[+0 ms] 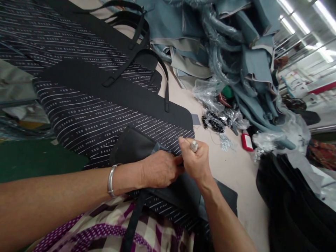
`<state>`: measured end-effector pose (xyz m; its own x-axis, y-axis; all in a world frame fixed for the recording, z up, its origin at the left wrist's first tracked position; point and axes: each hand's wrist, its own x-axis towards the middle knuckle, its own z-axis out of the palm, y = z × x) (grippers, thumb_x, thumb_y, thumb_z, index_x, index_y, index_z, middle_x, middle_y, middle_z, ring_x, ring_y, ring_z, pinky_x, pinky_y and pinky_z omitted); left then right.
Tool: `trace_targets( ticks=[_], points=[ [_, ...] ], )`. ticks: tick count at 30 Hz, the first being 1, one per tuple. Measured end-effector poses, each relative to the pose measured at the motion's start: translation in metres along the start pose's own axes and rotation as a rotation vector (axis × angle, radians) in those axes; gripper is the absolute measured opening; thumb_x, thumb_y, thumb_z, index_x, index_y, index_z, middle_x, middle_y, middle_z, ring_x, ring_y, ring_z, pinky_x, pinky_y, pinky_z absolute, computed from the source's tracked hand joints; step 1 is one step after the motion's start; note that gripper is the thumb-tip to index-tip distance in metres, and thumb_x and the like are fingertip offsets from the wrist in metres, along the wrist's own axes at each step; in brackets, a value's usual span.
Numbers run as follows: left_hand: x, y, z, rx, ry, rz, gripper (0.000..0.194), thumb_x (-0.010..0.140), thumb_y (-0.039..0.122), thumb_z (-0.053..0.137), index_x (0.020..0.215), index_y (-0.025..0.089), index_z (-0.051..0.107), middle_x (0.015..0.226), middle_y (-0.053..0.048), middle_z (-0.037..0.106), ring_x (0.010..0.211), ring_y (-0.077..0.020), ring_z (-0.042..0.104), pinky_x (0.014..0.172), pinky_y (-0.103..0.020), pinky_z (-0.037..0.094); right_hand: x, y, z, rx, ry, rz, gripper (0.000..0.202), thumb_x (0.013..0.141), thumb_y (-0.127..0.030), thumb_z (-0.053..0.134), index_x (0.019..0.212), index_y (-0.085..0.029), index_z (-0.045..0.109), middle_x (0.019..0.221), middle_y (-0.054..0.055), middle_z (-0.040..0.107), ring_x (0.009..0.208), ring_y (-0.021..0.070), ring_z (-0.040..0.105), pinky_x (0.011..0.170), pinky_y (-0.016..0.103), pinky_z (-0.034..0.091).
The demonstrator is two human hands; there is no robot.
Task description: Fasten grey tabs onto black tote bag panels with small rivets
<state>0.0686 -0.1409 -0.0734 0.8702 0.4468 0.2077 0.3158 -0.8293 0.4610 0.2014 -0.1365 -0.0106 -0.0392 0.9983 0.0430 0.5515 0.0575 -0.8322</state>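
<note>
My left hand (161, 169), with a silver bracelet at its wrist, is closed on a dark bag piece (133, 143) near the front edge of the table. Right beside it, my right hand (195, 159) is wrapped in a fist round a tool with a pale round end (194, 146) that pokes out at the top; the rest of the tool is hidden. Beneath both hands lies black fabric with white lettered stripes (89, 120). A black strap (135, 220) hangs down over my checked clothing.
More black panels with strap handles (166, 87) lie at the upper left. Blue-grey bag parts in plastic (223, 35) are heaped at the back. A red bottle (246, 140) and black pieces (291, 203) are on the right side of the table (225, 164).
</note>
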Motion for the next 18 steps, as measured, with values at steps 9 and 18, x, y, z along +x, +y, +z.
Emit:
trace_targets(
  ticks=[9, 18],
  points=[
    [0.002, 0.007, -0.012, 0.042, -0.002, 0.0, 0.016, 0.092, 0.022, 0.059, 0.105, 0.021, 0.068, 0.084, -0.003, 0.063, 0.061, -0.019, 0.061, 0.047, -0.033, 0.041, -0.022, 0.001, -0.024, 0.333, 0.136, 0.025, 0.051, 0.096, -0.04, 0.058, 0.053, -0.022, 0.036, 0.047, -0.007, 0.031, 0.041, 0.0078, 0.029, 0.041, 0.026, 0.024],
    [0.005, 0.008, -0.01, 0.025, 0.012, -0.029, 0.013, 0.089, 0.023, 0.059, 0.099, 0.021, 0.069, 0.083, -0.003, 0.065, 0.058, -0.0193, 0.061, 0.044, -0.031, 0.04, -0.023, 0.015, -0.024, 0.273, 0.066, 0.078, 0.052, 0.095, -0.04, 0.06, 0.053, -0.022, 0.035, 0.049, -0.007, 0.029, 0.042, 0.007, 0.028, 0.04, 0.025, 0.022]
  ],
)
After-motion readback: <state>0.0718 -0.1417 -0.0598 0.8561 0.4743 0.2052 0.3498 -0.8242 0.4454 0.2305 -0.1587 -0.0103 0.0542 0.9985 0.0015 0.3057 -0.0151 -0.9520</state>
